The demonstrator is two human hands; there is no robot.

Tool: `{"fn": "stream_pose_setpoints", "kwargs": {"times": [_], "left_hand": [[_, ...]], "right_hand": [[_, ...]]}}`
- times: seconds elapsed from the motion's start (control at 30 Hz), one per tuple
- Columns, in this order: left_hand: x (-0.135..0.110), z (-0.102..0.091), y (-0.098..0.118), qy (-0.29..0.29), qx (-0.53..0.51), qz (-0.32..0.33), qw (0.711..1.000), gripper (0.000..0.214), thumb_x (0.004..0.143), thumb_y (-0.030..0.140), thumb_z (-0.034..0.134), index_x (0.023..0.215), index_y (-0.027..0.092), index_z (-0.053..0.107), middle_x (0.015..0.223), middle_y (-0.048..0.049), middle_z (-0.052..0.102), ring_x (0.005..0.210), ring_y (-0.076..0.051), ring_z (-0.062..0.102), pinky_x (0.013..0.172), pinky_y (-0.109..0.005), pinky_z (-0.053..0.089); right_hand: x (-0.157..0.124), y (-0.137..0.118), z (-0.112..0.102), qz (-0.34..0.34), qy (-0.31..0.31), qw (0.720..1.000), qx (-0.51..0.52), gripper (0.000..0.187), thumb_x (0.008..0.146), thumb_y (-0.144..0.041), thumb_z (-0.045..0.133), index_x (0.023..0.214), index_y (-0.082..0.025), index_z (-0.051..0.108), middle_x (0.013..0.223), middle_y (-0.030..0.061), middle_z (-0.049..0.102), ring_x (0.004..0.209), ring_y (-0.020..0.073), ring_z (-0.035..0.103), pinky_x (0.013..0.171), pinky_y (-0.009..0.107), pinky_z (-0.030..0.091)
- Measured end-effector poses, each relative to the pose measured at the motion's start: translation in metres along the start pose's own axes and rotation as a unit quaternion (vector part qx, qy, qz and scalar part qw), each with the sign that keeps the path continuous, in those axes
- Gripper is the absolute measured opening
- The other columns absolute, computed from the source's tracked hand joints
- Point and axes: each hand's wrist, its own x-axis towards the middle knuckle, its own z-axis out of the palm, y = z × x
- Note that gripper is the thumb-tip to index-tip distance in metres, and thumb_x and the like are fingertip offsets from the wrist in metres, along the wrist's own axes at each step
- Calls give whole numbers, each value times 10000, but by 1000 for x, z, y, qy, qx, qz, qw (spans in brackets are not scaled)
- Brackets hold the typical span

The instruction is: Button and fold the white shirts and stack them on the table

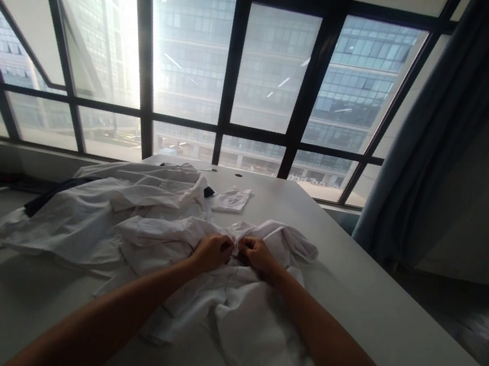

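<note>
A white shirt (pixel 265 332) lies crumpled on the white table (pixel 348 290) in front of me. My left hand (pixel 213 250) is closed, its fingers pinching the shirt near the upper middle. Close beside it, my right hand (pixel 257 255) also pinches the cloth, with only a small gap between the two. The fingertips are dim, so the exact bit of cloth under them is hard to make out. Fabric spreads out to both sides of my hands and toward me under my forearms.
More white garments (pixel 76 223) lie heaped on the left, with a dark cloth (pixel 53 193) among them. A folded white piece (pixel 232 200) sits farther back. Large windows (pixel 269 67) stand beyond the table, and a dark curtain (pixel 431 146) hangs at right.
</note>
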Motion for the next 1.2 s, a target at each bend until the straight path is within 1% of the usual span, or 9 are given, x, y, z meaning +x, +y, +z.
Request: {"fn": "stream_pose_setpoints", "kwargs": {"times": [0.3,0.4,0.53,0.7,0.8,0.9,1.0,1.07,1.2], "left_hand": [[0,-1,4,-11,-14,56,998,149,865,211,529,858,174,673,858,-47,700,779,-155,610,753,-241,458],[0,0,4,-12,-24,65,998,140,857,186,526,840,165,664,823,-44,692,738,-150,599,726,-238,458],[0,4,1,-8,-26,85,996,124,854,179,536,833,162,657,825,-47,687,757,-154,599,742,-242,459],[2,8,-5,-7,-23,99,995,133,864,175,525,849,154,655,831,-52,688,778,-158,608,765,-251,462],[4,10,-6,-5,-28,87,996,150,873,189,514,847,156,658,819,-46,694,752,-153,611,746,-250,462],[2,11,-3,-13,-41,79,996,192,889,214,494,814,160,661,792,-40,698,731,-150,617,727,-244,456],[1,7,1,-31,-42,73,996,173,863,225,521,793,163,667,779,-36,703,714,-152,617,688,-237,443],[4,-2,1,-25,-26,39,999,143,829,215,543,779,162,666,727,-28,689,675,-153,605,652,-238,429],[26,-28,-12,28,19,-79,996,109,783,198,566,746,159,661,645,-17,645,640,-161,583,633,-249,408]], "right_hand": [[6,2,-13,106,-101,978,146,79,550,-151,589,622,-150,558,516,-34,529,468,74,470,489,188,403],[8,2,-14,124,-99,976,147,81,518,-109,555,586,-148,538,498,-32,528,462,78,491,498,192,437],[13,2,-7,129,-60,985,100,75,530,-90,550,548,-156,518,457,-42,499,446,87,486,490,209,452],[13,-1,1,140,0,990,7,97,547,-68,534,530,-164,534,424,-27,501,418,101,461,425,207,363],[5,-6,7,88,52,991,-84,105,587,-72,522,557,-162,566,508,8,578,477,120,508,472,221,360],[-4,-10,16,-15,138,962,-236,74,639,-103,553,605,-157,591,645,56,656,601,149,564,544,233,350],[-6,-12,17,-52,196,920,-336,72,703,-141,554,717,-150,624,748,85,689,669,163,580,577,244,326],[-3,-11,10,-45,215,909,-354,132,769,-150,499,751,-151,630,768,92,691,679,163,581,589,249,319],[14,-9,-20,-14,232,907,-351,240,862,-195,422,732,-163,621,735,94,679,672,170,571,596,262,313]]}}
